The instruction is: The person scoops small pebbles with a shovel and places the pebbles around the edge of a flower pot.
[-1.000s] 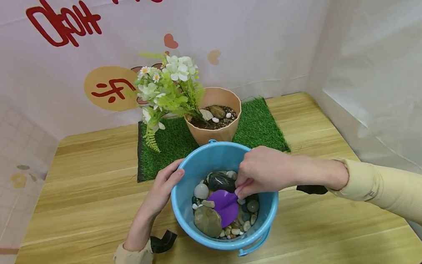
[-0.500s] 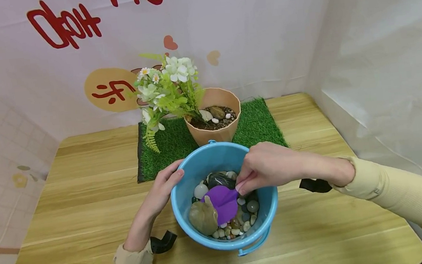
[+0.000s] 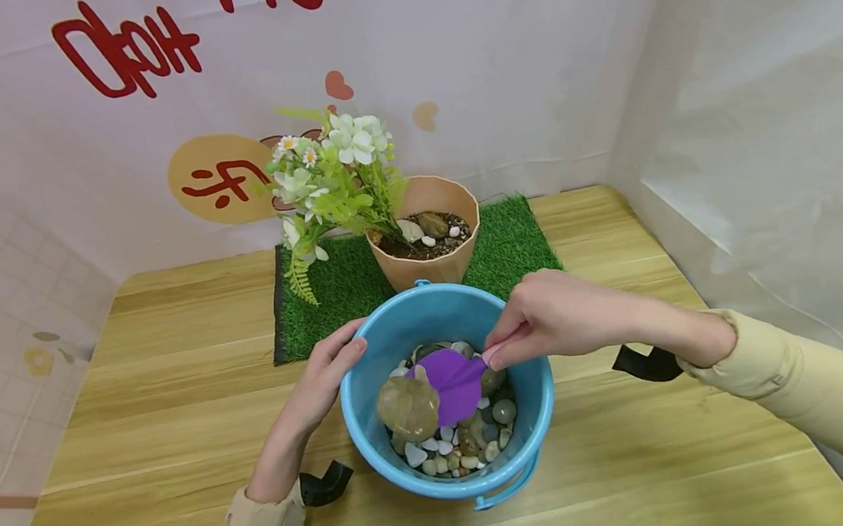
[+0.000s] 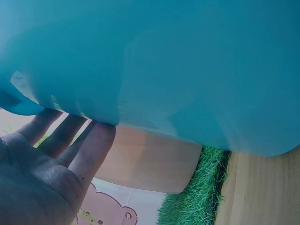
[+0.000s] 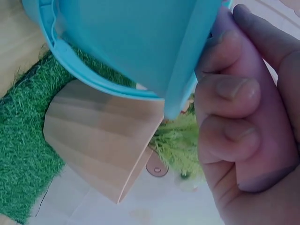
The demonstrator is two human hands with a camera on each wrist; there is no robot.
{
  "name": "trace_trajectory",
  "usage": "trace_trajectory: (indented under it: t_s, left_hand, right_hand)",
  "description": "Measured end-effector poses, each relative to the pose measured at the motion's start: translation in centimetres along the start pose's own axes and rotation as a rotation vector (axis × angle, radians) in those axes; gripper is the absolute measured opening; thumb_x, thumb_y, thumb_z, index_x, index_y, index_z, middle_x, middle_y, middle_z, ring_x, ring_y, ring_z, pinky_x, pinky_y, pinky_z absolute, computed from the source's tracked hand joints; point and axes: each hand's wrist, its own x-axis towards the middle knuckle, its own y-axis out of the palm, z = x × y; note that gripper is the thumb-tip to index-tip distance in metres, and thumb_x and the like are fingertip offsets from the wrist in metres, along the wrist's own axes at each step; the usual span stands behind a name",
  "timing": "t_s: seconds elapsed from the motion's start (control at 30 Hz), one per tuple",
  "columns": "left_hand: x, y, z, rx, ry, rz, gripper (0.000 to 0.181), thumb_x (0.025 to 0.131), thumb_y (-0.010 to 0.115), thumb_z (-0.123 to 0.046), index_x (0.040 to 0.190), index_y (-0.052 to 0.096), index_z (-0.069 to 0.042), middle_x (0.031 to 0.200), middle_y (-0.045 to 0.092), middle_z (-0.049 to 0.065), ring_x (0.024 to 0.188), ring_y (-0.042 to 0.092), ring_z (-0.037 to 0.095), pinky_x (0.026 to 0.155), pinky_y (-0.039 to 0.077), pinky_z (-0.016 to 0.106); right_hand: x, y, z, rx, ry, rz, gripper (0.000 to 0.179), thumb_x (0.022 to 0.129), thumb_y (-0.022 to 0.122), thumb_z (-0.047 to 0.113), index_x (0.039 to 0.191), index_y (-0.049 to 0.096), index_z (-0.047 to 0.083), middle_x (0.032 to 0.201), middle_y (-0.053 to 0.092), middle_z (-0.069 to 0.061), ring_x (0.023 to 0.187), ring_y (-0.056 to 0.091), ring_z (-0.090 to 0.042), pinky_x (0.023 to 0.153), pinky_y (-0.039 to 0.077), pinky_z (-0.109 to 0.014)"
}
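Note:
My right hand [image 3: 558, 318] grips the pink handle [image 5: 262, 117] of a toy shovel, its fingers curled round it in the right wrist view. The shovel's purple blade [image 3: 453, 385] is inside the light blue bucket [image 3: 356, 427]. A large tan stone [image 3: 408, 408] lies on or against the blade's left edge, above the smaller pebbles [image 3: 446, 457]; whether the blade bears all its weight I cannot tell. My left hand [image 3: 329, 371] rests on the bucket's outer left side, near the rim. In the left wrist view its fingers [image 4: 96, 145] are fairly straight against the wall.
Behind the bucket, a peach flowerpot [image 3: 429, 266] with soil, stones and white flowers [image 3: 354, 138] stands on a green turf mat [image 3: 517, 238]. The bucket's handle [image 3: 509, 489] hangs at the front. Wooden table [image 3: 187, 334] surrounds these; white curtains hang behind and right.
The right hand has shifted right and slightly up with the shovel. The large stone has turned and moved up with the blade, uncovering white pebbles below. The left hand stays put.

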Motion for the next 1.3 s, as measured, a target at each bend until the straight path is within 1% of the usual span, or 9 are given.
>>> trace_trajectory:
  t_s: [0.1,0.23,0.37,0.6,0.73,0.87,0.97,1.1,1.3]
  left_hand:
    - [0.0,0.0,0.0,0.002,-0.001,-0.001,0.048,0.112,0.041,-0.021,0.15,0.05,0.007,0.135,0.063,0.037,0.107,0.074,0.002,0.089,0.063,0.027]
    - [0.0,0.0,0.0,0.0,0.001,-0.001,0.048,0.112,0.041,-0.021,0.15,0.049,0.007,0.135,0.063,0.038,0.104,0.073,-0.001,0.087,0.063,0.027]
    - [0.0,0.0,-0.1,-0.008,-0.001,0.006,0.049,0.112,0.041,-0.021,0.15,0.048,0.008,0.135,0.062,0.038,0.105,0.074,0.002,0.087,0.064,0.028]
    - [-0.1,-0.2,-0.2,0.011,0.003,0.005,0.049,0.112,0.04,-0.021,0.151,0.048,0.008,0.136,0.062,0.038,0.112,0.075,0.012,0.091,0.063,0.028]
    - [-0.1,-0.1,-0.1,0.019,-0.009,0.003,0.049,0.112,0.04,-0.022,0.151,0.048,0.006,0.139,0.062,0.036,0.115,0.075,0.016,0.092,0.064,0.03]
    - [0.0,-0.1,0.0,0.015,-0.019,0.004,0.049,0.112,0.041,-0.023,0.152,0.048,0.006,0.139,0.062,0.035,0.116,0.075,0.026,0.092,0.065,0.035]
    - [0.0,-0.1,0.0,0.009,-0.014,0.008,0.049,0.112,0.041,-0.023,0.151,0.048,0.006,0.138,0.062,0.036,0.114,0.076,0.022,0.091,0.065,0.035]
    - [0.0,-0.1,0.0,0.004,-0.009,0.009,0.049,0.112,0.041,-0.022,0.151,0.049,0.007,0.137,0.063,0.037,0.111,0.076,0.013,0.089,0.065,0.03]
    - [0.0,-0.2,0.0,0.014,-0.018,0.004,0.049,0.112,0.041,-0.023,0.151,0.049,0.006,0.137,0.063,0.036,0.113,0.076,0.018,0.089,0.064,0.029]
  right_hand:
    - [-0.4,-0.5,-0.2,0.004,0.037,-0.015,0.014,0.098,0.075,0.036,0.102,0.086,0.028,0.086,0.082,0.014,0.061,0.053,0.01,0.052,0.04,-0.015]
    - [-0.8,-1.5,-0.5,0.022,0.099,-0.034,0.015,0.097,0.076,0.034,0.103,0.086,0.025,0.092,0.083,0.011,0.067,0.064,0.008,0.057,0.05,-0.016]
    - [-1.1,-2.5,-0.8,0.029,0.162,-0.068,0.016,0.096,0.077,0.032,0.105,0.086,0.022,0.094,0.084,0.009,0.068,0.066,0.005,0.059,0.051,-0.018]
    - [-1.1,-4.2,-1.8,-0.048,0.254,-0.14,0.014,0.095,0.078,0.033,0.102,0.087,0.023,0.079,0.08,0.014,0.054,0.052,-0.001,0.053,0.042,-0.021]
    - [-1.0,-5.2,-2.5,-0.063,0.322,-0.161,0.016,0.096,0.078,0.033,0.105,0.086,0.023,0.081,0.081,0.01,0.055,0.051,-0.005,0.051,0.039,-0.022]
    - [-0.6,-6.1,-3.3,-0.076,0.382,-0.181,0.018,0.097,0.076,0.035,0.106,0.086,0.024,0.075,0.077,0.007,0.059,0.053,-0.009,0.051,0.035,-0.024]
    - [-0.2,-6.8,-4.0,-0.081,0.405,-0.194,0.018,0.099,0.074,0.035,0.106,0.086,0.023,0.069,0.07,0.005,0.059,0.051,-0.011,0.051,0.033,-0.024]
    - [0.5,-7.6,-5.3,-0.094,0.436,-0.213,0.019,0.1,0.073,0.034,0.105,0.086,0.022,0.063,0.064,0.003,0.054,0.043,-0.01,0.049,0.029,-0.023]
    - [1.9,-8.0,-7.0,-0.133,0.456,-0.212,0.026,0.1,0.071,0.04,0.102,0.087,0.02,0.061,0.062,0.004,0.054,0.04,-0.01,0.05,0.028,-0.025]
